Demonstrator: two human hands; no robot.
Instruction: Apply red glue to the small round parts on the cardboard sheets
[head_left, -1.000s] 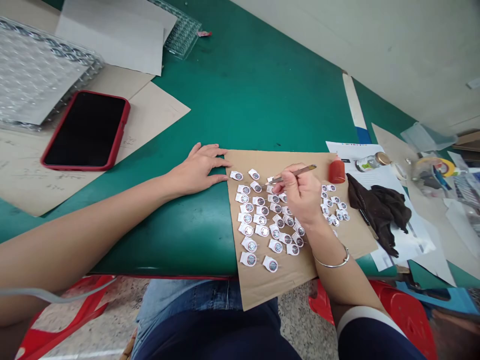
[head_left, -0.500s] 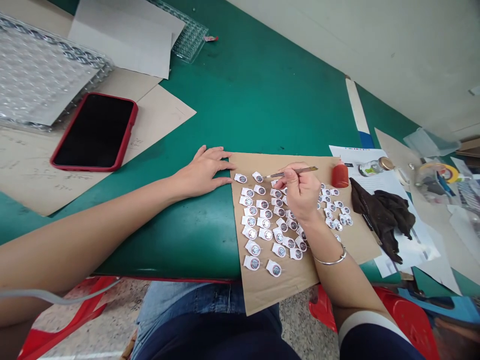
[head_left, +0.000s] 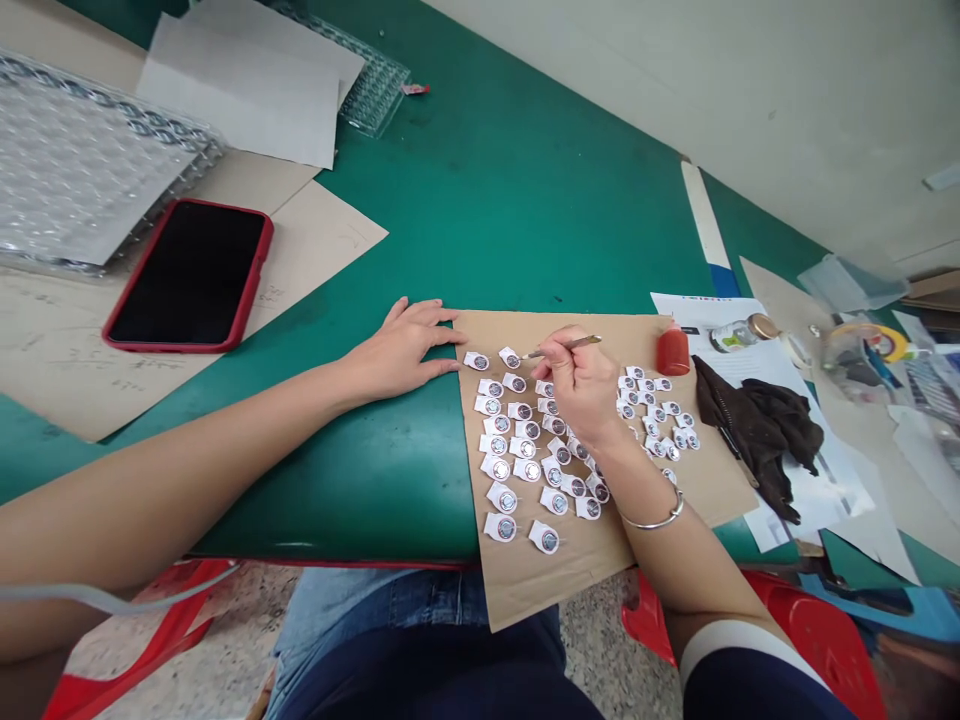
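My right hand (head_left: 581, 385) is closed round a thin brush-like tool (head_left: 576, 343), its tip close beside a small white tag with a round dark emblem (head_left: 510, 357). Several similar tags lie in rows on a brown cardboard sheet (head_left: 555, 590); my right hand and wrist hide some of them. My left hand (head_left: 405, 350) lies with its fingers spread on the green table, fingertips at the cardboard's left edge, and holds nothing. A small red bottle (head_left: 673, 352) stands at the sheet's upper right.
A phone in a red case (head_left: 191, 275) lies at left, near bubble wrap (head_left: 82, 150) and papers (head_left: 247, 80). At right are a dark cloth (head_left: 757, 425), a glass jar (head_left: 739, 332), a tape roll (head_left: 885, 343) and papers. A pale wall borders the green table (head_left: 525, 200).
My right hand and the tool have shifted slightly left over the sheet, with the tool's tip still near the same tag. The view has moved a little; my left hand stays at the edge.
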